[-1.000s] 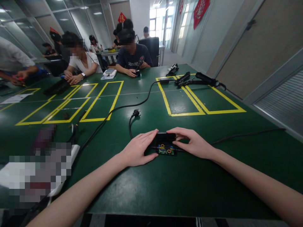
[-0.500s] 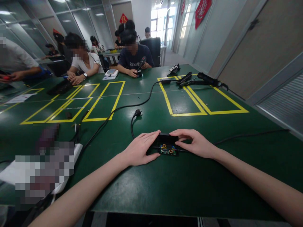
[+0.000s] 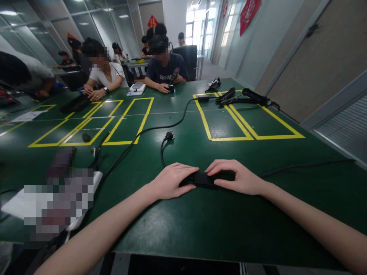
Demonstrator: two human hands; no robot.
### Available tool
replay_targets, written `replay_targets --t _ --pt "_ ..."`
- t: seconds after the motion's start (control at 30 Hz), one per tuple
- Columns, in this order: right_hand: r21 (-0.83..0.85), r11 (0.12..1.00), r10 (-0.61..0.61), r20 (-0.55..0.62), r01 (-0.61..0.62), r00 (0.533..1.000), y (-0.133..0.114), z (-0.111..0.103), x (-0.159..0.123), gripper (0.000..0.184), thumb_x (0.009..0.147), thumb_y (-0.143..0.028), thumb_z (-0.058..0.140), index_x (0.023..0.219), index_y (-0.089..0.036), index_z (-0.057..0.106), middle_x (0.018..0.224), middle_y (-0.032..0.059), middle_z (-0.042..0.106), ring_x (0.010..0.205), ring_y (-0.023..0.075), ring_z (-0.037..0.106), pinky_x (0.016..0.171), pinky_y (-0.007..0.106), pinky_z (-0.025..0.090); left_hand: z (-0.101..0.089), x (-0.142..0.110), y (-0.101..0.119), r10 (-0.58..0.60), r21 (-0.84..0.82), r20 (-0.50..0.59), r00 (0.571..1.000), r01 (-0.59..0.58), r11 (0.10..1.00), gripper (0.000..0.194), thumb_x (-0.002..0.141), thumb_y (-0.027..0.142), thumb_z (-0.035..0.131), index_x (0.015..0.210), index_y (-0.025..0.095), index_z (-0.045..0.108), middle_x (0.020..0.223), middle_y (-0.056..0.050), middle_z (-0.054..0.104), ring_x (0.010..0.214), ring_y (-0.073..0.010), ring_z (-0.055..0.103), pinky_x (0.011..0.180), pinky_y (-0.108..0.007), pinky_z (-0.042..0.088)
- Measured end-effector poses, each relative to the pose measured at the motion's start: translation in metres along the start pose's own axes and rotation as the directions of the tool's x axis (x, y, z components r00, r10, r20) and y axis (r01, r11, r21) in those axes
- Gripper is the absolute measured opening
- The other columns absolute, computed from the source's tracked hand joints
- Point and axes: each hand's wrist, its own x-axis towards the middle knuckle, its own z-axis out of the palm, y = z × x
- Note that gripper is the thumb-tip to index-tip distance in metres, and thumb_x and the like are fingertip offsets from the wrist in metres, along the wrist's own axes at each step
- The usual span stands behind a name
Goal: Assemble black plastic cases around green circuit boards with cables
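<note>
A black power adapter (image 3: 204, 180) lies on the green table between my hands, with its case cover over the circuit board, which is hidden. My left hand (image 3: 174, 180) grips the adapter's left end, thumb at the near side and fingers at the far side. At the right end, my right hand (image 3: 235, 176) holds the case between thumb and fingertips. A black cord with a plug (image 3: 169, 136) lies beyond my left hand. Another black cable (image 3: 309, 165) runs off to the right from behind my right hand.
Yellow tape rectangles (image 3: 229, 139) mark the green table (image 3: 200, 229). Black tools (image 3: 243, 98) lie at the far right, and a second inline adapter (image 3: 203, 98) sits on a long cable. A white power strip (image 3: 86, 204) is at left. Co-workers (image 3: 164, 70) sit across the table.
The black cover stood open above the exposed circuit board; now it lies down over it. My hands stay at the two ends, the right one slightly lower.
</note>
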Motion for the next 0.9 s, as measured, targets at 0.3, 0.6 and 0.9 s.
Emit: replay_targets --t 0.3,0.6,0.9 --pt "-0.231 0.961 -0.145 0.057 0.155 0.988 0.000 0.007 -0.002 0.026 0.091 -0.032 0.077 0.114 -0.020 0.071 0.110 0.0101 0.076 0.100 0.0219 0.073 0.087 0.036 0.059 -0.001 -0.001 0.007 -0.013 0.022 -0.049 0.999 0.014 1.000 0.036 0.093 0.036 0.069 0.123 0.017 0.065 0.114 -0.011 0.076 0.105 -0.0255 0.074 0.096 -0.040 0.058" --pt "-0.443 0.862 -0.223 0.103 0.246 0.969 0.001 0.013 0.000 0.033 0.091 -0.027 0.075 0.121 -0.018 0.066 0.110 0.0116 0.076 0.099 0.0247 0.071 0.085 0.039 0.059 0.000 -0.003 0.009 0.015 0.104 -0.228 0.973 0.009 0.994 0.036 0.085 0.037 0.070 0.112 0.013 0.072 0.095 -0.011 0.073 0.087 -0.0243 0.071 0.082 -0.039 0.059" --pt "-0.687 0.697 -0.219 0.072 0.207 0.973 0.008 0.008 -0.001 0.043 0.098 -0.030 0.063 0.138 -0.015 0.062 0.110 0.0142 0.076 0.092 0.0259 0.071 0.076 0.039 0.057 -0.007 -0.001 0.006 -0.109 -0.017 -0.309 0.945 0.109 0.994 0.032 0.080 0.032 0.070 0.108 0.017 0.074 0.092 -0.008 0.074 0.086 -0.0238 0.068 0.087 -0.042 0.056"
